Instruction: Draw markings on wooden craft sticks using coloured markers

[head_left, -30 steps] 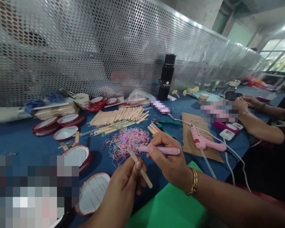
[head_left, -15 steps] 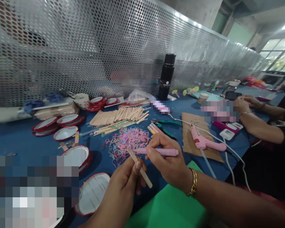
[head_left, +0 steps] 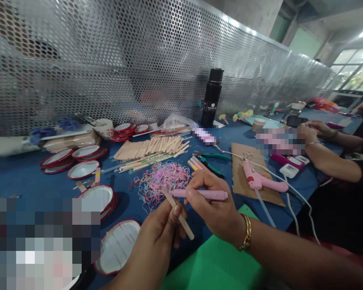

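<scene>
My left hand (head_left: 161, 229) pinches a wooden popsicle stick (head_left: 181, 219), which slants with its upper end away from me. That upper end looks pinkish. In my right hand (head_left: 213, 201) is a pink marker (head_left: 210, 195), held like a pen with its tip pointing left at the stick's upper end. Whether the tip touches the wood I cannot tell for sure. Just beyond both hands lies a tangled heap of colourful rubber bands (head_left: 161, 181). More markers (head_left: 195, 164), yellow and pink, rest behind my right hand.
Wooden sticks (head_left: 148, 148) are spread behind the bands. Red-rimmed lids (head_left: 121, 245) stand at left. Green-handled pliers (head_left: 213, 165), a pink glue gun (head_left: 255, 181) on cardboard (head_left: 238, 177) and a black bottle (head_left: 212, 98) are beyond. Green sheet (head_left: 211, 266) lies nearest me. Another person's hands (head_left: 313, 131) work at right.
The marker's tip has shifted slightly left along the stick's upper end, and that end looks pinker. My left hand and the stick have hardly moved.
</scene>
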The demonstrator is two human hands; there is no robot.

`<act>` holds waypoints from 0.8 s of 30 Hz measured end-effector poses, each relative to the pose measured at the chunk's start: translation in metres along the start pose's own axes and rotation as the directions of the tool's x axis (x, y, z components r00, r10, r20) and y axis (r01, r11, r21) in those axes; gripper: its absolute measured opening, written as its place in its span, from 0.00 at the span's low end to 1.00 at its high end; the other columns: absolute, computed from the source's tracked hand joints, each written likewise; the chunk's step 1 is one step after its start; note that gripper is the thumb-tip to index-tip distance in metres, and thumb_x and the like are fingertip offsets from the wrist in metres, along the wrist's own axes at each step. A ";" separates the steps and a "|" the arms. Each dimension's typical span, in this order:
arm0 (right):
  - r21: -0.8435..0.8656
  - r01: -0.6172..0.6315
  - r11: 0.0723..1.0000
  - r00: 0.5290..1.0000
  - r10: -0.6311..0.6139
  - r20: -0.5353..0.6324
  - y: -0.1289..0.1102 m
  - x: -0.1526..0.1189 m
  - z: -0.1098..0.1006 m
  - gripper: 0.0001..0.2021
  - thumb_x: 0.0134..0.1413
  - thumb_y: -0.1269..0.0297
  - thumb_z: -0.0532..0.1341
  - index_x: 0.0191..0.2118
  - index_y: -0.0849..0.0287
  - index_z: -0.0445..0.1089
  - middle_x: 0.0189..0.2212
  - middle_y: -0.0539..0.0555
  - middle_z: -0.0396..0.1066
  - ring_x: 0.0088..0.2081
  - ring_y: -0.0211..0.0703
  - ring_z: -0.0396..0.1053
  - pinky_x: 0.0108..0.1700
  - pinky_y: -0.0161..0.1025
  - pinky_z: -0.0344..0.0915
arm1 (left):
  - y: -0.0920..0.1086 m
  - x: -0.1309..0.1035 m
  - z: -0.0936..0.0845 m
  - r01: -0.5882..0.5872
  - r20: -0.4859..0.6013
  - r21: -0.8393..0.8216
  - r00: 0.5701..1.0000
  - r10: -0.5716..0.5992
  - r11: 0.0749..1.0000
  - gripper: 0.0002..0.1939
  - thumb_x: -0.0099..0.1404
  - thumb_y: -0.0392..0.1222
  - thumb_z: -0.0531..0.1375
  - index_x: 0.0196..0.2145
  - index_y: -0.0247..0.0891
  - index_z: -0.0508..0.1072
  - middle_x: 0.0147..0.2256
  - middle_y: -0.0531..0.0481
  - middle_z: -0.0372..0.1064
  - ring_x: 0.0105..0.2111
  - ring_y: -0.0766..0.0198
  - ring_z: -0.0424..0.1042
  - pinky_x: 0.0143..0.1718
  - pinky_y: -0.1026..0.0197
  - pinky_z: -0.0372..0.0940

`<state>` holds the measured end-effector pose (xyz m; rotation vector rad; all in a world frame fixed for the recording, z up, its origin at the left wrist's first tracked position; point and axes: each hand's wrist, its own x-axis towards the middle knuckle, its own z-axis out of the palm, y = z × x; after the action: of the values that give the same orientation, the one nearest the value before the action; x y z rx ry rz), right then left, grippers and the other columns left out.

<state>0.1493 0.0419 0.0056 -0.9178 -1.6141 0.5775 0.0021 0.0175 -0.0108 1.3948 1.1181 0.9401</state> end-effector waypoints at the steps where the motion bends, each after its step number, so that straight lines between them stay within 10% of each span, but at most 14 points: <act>1: 0.008 0.004 1.000 1.000 -0.004 0.015 -0.001 0.000 0.000 0.06 0.53 0.70 0.57 0.26 0.57 0.64 0.23 0.48 0.65 0.27 0.37 0.62 0.34 0.39 0.62 | 0.000 0.000 0.000 -0.003 -0.001 -0.001 1.000 0.003 1.000 0.19 0.68 0.52 0.53 0.24 0.39 0.68 0.20 0.56 0.63 0.18 0.69 0.59 0.20 0.68 0.55; 24: -0.014 -0.013 1.000 0.999 0.012 -0.035 0.002 0.000 0.001 0.07 0.54 0.72 0.58 0.26 0.57 0.64 0.24 0.47 0.66 0.28 0.37 0.64 0.34 0.38 0.63 | -0.003 0.002 0.000 0.013 -0.006 -0.020 1.000 -0.014 1.000 0.19 0.66 0.56 0.54 0.26 0.39 0.69 0.20 0.55 0.64 0.18 0.68 0.60 0.19 0.67 0.55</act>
<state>0.1492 0.0433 0.0035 -0.9440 -1.5834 0.5566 0.0026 0.0197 -0.0137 1.3674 1.1187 0.9443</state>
